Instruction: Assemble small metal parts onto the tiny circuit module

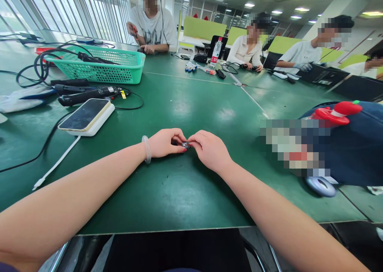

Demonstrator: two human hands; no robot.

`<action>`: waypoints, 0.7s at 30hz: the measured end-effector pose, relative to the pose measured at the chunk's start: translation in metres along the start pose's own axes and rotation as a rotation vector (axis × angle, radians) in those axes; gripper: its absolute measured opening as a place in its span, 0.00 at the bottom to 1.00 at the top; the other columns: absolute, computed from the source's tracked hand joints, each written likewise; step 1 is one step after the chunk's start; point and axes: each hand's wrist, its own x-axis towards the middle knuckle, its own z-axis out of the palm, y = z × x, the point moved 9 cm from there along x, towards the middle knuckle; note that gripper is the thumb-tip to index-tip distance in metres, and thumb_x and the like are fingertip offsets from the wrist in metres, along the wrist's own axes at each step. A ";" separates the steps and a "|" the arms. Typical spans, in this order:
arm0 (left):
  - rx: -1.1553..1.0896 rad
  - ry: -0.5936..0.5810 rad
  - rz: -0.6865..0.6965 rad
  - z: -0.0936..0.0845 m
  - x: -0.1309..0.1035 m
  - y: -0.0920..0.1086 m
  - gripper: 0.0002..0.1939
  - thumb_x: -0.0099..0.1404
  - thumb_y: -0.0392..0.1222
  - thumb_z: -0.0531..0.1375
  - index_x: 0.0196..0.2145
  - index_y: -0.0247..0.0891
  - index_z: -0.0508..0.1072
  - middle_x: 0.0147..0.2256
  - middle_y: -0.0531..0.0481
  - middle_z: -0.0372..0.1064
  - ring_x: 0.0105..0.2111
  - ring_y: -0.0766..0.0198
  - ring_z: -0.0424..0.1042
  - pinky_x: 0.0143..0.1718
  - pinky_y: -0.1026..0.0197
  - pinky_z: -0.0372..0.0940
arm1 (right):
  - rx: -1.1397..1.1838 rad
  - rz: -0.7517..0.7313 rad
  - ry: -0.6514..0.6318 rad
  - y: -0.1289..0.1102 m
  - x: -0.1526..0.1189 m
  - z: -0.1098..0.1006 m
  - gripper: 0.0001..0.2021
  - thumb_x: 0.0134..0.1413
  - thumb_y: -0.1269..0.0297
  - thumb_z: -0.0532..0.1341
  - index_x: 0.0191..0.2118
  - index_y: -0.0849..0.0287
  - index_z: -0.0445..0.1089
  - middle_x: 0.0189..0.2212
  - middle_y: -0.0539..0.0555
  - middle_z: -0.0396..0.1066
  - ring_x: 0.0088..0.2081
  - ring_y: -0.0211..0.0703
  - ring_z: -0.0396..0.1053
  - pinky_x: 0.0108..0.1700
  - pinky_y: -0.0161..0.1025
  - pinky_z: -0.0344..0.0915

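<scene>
Small dark-and-silver part (186, 145) sits between the fingertips of both hands, close over the green tabletop (179, 202); whether it touches the surface cannot be told. The left hand (163, 143), a translucent bangle (146, 149) around its wrist, pinches the part's left side between thumb and forefinger. From the opposite side the right hand (211, 150) grips the right end with its thumb and forefinger, the other fingers curled. Left of the hands, a smartphone (85, 114) lies screen up on a white block (101, 124), and a white cable (60, 162) runs from near it toward the left forearm. Behind the phone are a black cylindrical device (86, 96) and a turquoise perforated basket (128, 70) with black cable looped over its left end. On the right lies a navy bag (353, 148) topped by a red ornament (332, 115), with a lilac oval object (321, 186) just in front. Across the table stands a water bottle (216, 53) with a red cap; beyond it to the left, a co-worker in a white T-shirt (157, 30) holds a red-handled tool (134, 29).
</scene>
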 end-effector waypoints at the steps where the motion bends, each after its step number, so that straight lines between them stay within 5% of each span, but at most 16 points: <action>1: -0.008 0.002 -0.002 0.000 0.000 0.000 0.13 0.52 0.44 0.64 0.34 0.36 0.69 0.34 0.49 0.74 0.35 0.63 0.73 0.40 0.59 0.67 | 0.011 0.009 0.012 0.002 0.000 -0.003 0.09 0.59 0.68 0.54 0.36 0.56 0.72 0.36 0.51 0.71 0.39 0.39 0.67 0.42 0.36 0.61; 10: -0.121 0.028 0.015 -0.004 0.001 0.000 0.14 0.53 0.41 0.64 0.37 0.35 0.68 0.35 0.48 0.74 0.34 0.65 0.73 0.38 0.59 0.68 | -0.002 0.029 -0.061 0.010 -0.002 0.003 0.09 0.56 0.62 0.58 0.42 0.54 0.71 0.35 0.51 0.71 0.36 0.39 0.66 0.37 0.36 0.61; 16: -0.358 0.005 -0.179 0.001 0.002 -0.016 0.20 0.49 0.41 0.67 0.40 0.33 0.70 0.35 0.45 0.75 0.30 0.64 0.73 0.33 0.59 0.70 | -0.112 -0.023 0.000 0.002 -0.002 0.007 0.11 0.58 0.56 0.56 0.37 0.57 0.72 0.34 0.53 0.71 0.37 0.40 0.66 0.38 0.36 0.60; 21: -0.597 0.051 -0.288 0.006 0.000 -0.019 0.14 0.52 0.37 0.66 0.37 0.31 0.72 0.34 0.46 0.75 0.32 0.68 0.73 0.43 0.58 0.68 | -0.235 -0.087 0.098 -0.008 -0.001 0.008 0.12 0.56 0.55 0.58 0.32 0.59 0.70 0.30 0.53 0.70 0.35 0.41 0.65 0.36 0.37 0.58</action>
